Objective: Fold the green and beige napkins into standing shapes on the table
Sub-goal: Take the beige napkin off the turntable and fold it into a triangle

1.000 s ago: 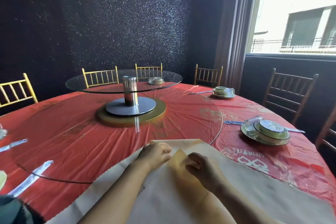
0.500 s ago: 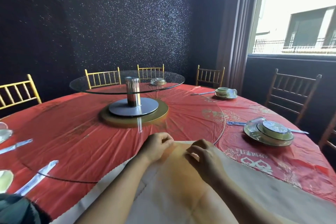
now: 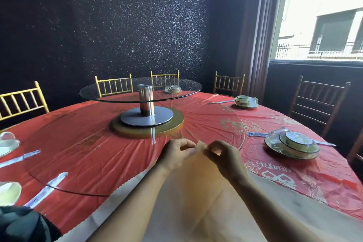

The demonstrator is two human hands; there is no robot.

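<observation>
A beige napkin (image 3: 198,186) lies spread on the near part of the round table (image 3: 88,143), over its red cloth. Its far corner is lifted off the cloth. My left hand (image 3: 174,153) pinches that corner from the left and my right hand (image 3: 222,153) pinches it from the right, fingertips almost touching. Both forearms rest over the napkin and hide much of its middle. A paler layer of the napkin shows along its left and right edges. No green napkin is in view.
A glass turntable (image 3: 140,89) on a steel post stands at the table's centre. Place settings (image 3: 292,144) (image 3: 245,101) sit to the right, wrapped cutlery (image 3: 45,190) and dishes (image 3: 7,143) to the left. Gold chairs (image 3: 21,100) and dark chairs (image 3: 318,102) ring the table. A dark bundle (image 3: 21,224) lies at bottom left.
Both hands have moved away from me across the napkin and lifted its far corner, which lay flat under them a second ago. The camera has tilted slightly.
</observation>
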